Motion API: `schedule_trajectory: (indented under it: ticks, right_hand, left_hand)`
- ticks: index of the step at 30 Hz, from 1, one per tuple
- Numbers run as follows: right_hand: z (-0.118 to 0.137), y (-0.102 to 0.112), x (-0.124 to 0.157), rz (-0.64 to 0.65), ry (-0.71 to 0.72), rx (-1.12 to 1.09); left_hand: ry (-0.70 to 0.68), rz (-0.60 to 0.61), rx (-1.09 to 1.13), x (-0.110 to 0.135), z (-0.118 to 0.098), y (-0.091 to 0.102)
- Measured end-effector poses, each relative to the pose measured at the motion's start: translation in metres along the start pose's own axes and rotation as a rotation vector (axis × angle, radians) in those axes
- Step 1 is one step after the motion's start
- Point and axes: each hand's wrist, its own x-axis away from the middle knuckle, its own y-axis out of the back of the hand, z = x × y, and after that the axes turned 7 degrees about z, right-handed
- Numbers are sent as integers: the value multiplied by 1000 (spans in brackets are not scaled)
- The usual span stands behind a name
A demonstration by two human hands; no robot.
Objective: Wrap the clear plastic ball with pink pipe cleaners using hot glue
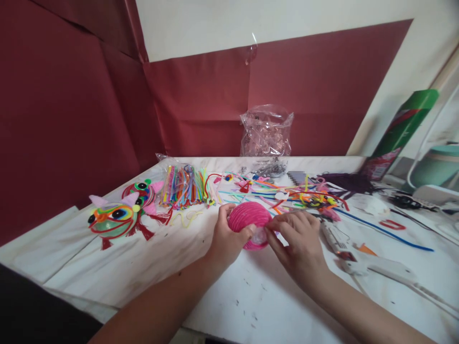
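Observation:
My left hand (226, 237) wraps round a ball covered in wound pink pipe cleaner (250, 219), holding it just above the white table (150, 267). My right hand (299, 240) pinches at the ball's right side, fingers closed on the pink strand where a bare whitish patch shows. A white glue gun (353, 251) lies just right of my right hand.
Two finished striped fish-like balls with eyes (116, 219) sit at the left. A bundle of coloured pipe cleaners (184, 186) and loose pieces (287, 191) spread behind the hands. A clear plastic bag (267, 134) stands against the red backdrop. A green box (401, 129) is at the right.

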Motion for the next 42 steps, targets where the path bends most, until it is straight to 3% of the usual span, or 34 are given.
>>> schedule_trajectory:
  ticks: [8, 13, 17, 21, 25, 28, 33, 36, 42]
  right_hand:
    - [-4, -4, 1, 29, 11, -61]
    - [-6, -1, -1, -19, 17, -83]
    - [-13, 9, -5, -81, -76, -149]
    - [-21, 18, -9, -91, -194, -229]
    - [-16, 23, -12, 18, -193, -332]
    - [-4, 21, -12, 144, -62, -366]
    - [7, 6, -8, 236, 123, -211]
    - [6, -1, -8, 246, 119, -180]
    - [2, 0, -9, 219, 12, -356]
  left_hand:
    - [-27, -10, -43, -1, -3, 2]
    - [44, -11, 160, -9, 4, 0]
    - [120, -54, 361, -19, 6, 3]
    - [118, -80, 416, -22, 6, 9]
    - [119, -42, 441, -20, 5, 9]
    - [107, -10, 454, -18, 5, 7]
    - [72, 33, 401, -13, 2, 6]
    - [26, 36, 357, -12, 3, 7]
    - [10, 103, 398, -14, 11, 10]
